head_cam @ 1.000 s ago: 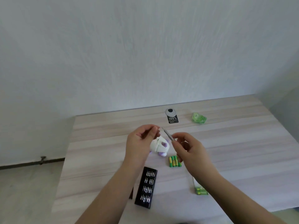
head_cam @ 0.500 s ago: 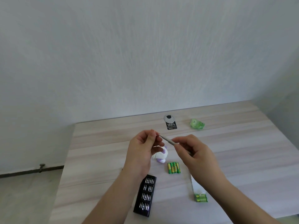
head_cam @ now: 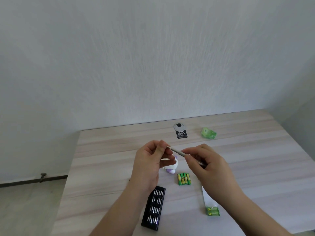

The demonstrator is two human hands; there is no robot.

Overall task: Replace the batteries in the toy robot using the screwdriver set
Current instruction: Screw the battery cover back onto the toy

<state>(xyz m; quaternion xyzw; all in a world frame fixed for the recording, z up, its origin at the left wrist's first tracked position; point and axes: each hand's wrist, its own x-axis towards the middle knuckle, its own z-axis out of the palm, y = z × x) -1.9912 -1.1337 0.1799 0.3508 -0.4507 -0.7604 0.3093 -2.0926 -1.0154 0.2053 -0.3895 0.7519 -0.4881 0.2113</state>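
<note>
Both hands were up over the table (head_cam: 255, 150): the right hand (head_cam: 209, 167) gripped the slim silver screwdriver (head_cam: 177, 151) by its handle, fingers curled round it, while the left hand (head_cam: 150, 164) pinched at its tip with thumb and forefinger. Right beneath them, half hidden by the left hand, the white-and-purple toy robot (head_cam: 172, 166) sat on the wood. Four green batteries (head_cam: 184, 179) lay just beside it, the black bit case (head_cam: 154, 207) lay nearer the person, and a green battery pack (head_cam: 212, 211) lay off to the right.
</note>
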